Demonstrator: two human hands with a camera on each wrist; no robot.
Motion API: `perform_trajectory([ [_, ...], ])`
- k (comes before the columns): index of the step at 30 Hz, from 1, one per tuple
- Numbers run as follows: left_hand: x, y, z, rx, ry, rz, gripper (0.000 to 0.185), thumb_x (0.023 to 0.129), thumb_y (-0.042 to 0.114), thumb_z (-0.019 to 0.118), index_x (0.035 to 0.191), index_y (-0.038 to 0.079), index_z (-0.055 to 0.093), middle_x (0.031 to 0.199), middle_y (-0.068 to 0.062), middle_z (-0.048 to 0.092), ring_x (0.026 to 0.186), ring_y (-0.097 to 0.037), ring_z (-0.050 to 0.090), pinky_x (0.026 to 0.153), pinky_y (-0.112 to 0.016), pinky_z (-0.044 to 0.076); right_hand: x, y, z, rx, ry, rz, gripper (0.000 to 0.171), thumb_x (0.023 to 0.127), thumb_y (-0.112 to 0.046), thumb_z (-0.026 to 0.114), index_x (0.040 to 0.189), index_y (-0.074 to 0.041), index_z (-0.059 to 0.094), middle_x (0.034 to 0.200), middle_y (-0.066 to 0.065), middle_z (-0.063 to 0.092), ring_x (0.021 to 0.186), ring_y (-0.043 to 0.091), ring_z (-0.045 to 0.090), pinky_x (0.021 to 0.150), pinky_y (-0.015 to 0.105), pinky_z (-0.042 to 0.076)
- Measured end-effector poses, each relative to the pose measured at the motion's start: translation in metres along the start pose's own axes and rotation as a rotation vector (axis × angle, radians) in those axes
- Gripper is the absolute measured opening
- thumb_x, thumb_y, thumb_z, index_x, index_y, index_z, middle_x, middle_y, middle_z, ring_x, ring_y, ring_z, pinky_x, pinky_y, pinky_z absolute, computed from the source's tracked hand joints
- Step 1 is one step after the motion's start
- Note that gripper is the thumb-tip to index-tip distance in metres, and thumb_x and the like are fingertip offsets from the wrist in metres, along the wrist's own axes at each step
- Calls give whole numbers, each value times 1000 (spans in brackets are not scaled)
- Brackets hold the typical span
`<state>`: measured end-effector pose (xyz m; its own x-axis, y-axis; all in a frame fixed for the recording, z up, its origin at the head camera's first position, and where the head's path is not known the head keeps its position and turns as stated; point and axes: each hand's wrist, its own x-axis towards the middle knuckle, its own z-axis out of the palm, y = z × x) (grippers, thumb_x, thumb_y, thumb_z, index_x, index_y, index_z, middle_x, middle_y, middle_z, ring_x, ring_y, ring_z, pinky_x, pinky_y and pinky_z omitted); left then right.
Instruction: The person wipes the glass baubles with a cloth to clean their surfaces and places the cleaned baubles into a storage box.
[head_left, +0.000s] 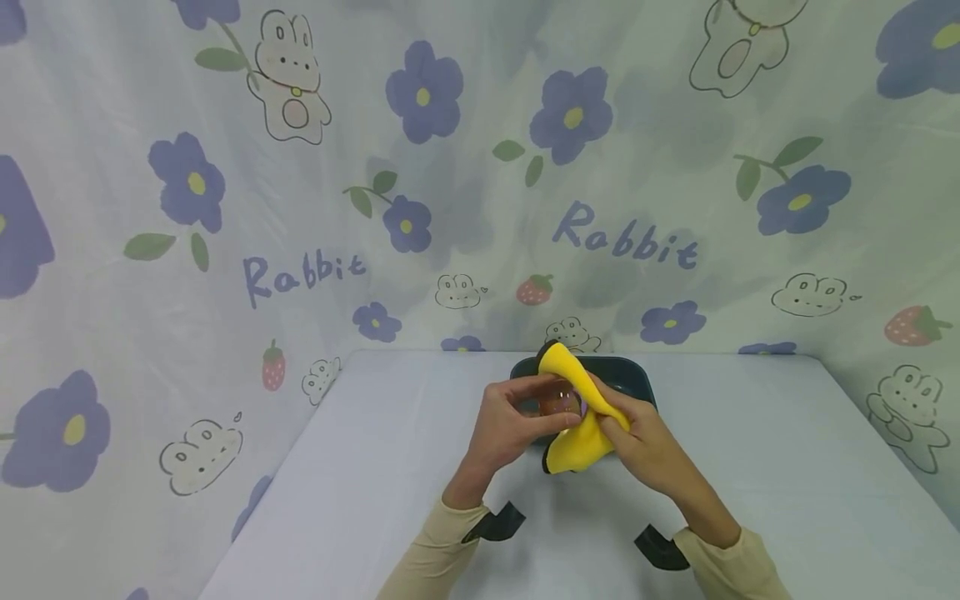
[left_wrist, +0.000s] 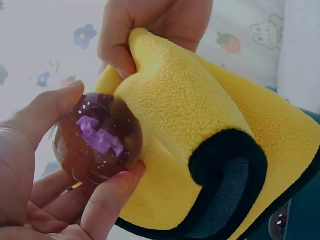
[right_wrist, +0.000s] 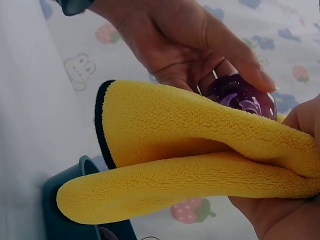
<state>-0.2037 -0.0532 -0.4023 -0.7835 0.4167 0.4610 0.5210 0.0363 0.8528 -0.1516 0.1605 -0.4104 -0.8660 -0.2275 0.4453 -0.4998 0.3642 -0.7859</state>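
Yellow fleece cloth point(head_left: 577, 433), pinched in the right hand point(head_left: 645, 446), rubs the glittery purple ball point(left_wrist: 97, 137) gripped by left-hand fingers point(left_wrist: 107, 200); the smooth ball could slip out.

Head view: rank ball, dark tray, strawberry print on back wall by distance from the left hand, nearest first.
1. Ball: held in the left hand, at its fingertips.
2. Dark tray: on the table just behind the hands.
3. Strawberry print: on the back wall, beyond the tray.
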Motion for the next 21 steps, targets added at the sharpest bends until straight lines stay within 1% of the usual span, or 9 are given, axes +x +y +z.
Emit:
perform_trajectory([
  [1, 0, 0, 0, -9, 4, 2, 39, 84, 28, 87, 121, 17, 77, 112, -6, 79, 97, -16, 71, 82, -31, 63, 0, -1, 1, 5, -2, 6, 53, 102, 2, 50, 154, 2, 42, 128, 24, 68, 76, 10, 61, 70, 22, 58],
  [4, 0, 1, -1, -28, 23, 7, 38, 84, 27, 87, 119, 18, 77, 110, -7, 79, 95, -16, 69, 80, -29, 62, -1, -2, 3, 13, -6, 26, 53, 103, 0, 51, 155, 2, 42, 119, 21, 69, 76, 11, 60, 70, 22, 58],
  [7, 0, 0, -1, -42, 55, 10, 37, 84, 26, 87, 119, 18, 78, 105, -8, 78, 90, -16, 67, 78, -27, 60, -2, -3, 5, 11, -8, 37, 53, 103, -3, 51, 155, 2, 41, 114, 18, 69, 76, 11, 60, 69, 23, 57],
  [13, 1, -3, -1, -84, 127, 7, 35, 85, 23, 86, 119, 20, 78, 94, -10, 75, 85, -19, 64, 78, -26, 57, -2, -4, 9, -3, -9, 54, 54, 103, -4, 51, 155, 2, 40, 121, 17, 69, 85, 13, 62, 77, 21, 59],
  [17, 2, -4, 1, -95, 159, 2, 34, 85, 22, 86, 118, 20, 78, 97, -9, 76, 85, -19, 65, 79, -25, 57, -3, -6, 11, -2, -4, 62, 53, 103, -5, 52, 155, 4, 41, 121, 18, 69, 85, 13, 63, 80, 19, 59],
  [21, 3, -5, 2, -99, 189, 10, 35, 85, 20, 86, 119, 16, 77, 106, -10, 78, 87, -17, 66, 81, -25, 57, -3, -8, 11, 5, 4, 53, 53, 103, -4, 52, 154, 5, 42, 121, 19, 69, 85, 14, 63, 77, 20, 59],
])
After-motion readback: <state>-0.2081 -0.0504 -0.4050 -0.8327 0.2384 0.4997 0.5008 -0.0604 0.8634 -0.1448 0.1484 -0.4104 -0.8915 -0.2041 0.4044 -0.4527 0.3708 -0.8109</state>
